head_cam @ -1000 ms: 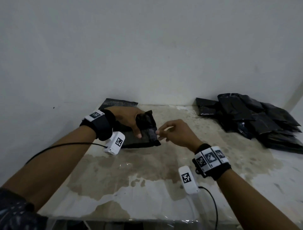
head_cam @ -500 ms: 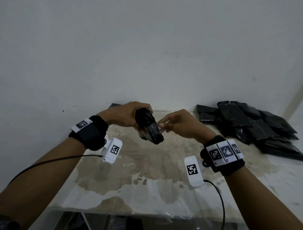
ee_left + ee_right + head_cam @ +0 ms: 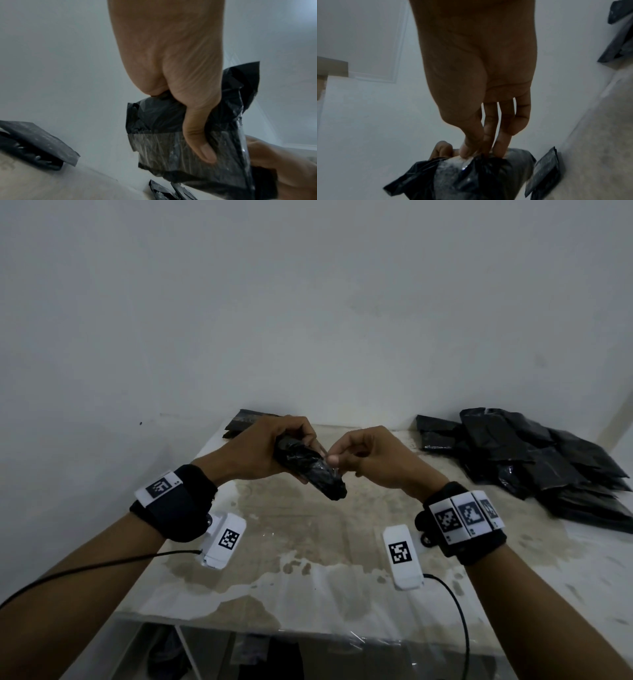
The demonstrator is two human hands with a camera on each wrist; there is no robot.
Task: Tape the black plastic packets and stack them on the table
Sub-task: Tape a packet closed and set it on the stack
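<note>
My left hand (image 3: 270, 448) grips a folded black plastic packet (image 3: 310, 469) and holds it above the table (image 3: 308, 542), thumb across its face (image 3: 197, 135). A strip of clear tape (image 3: 171, 151) runs around the packet (image 3: 185, 135). My right hand (image 3: 363, 455) pinches the tape at the packet's edge with thumb and fingertips (image 3: 471, 151). In the right wrist view the packet (image 3: 471, 180) hangs below those fingers. One flat packet (image 3: 245, 421) lies at the table's back left, partly hidden behind my left hand.
A loose heap of several black packets (image 3: 534, 463) covers the table's back right. A white wall stands close behind the table. The stained table top has bare room in the middle and front. Cables trail from both wrist cameras.
The packet has been lifted off the table by my left hand and turned on edge. My right hand has followed it up and stays at the tape on its edge.
</note>
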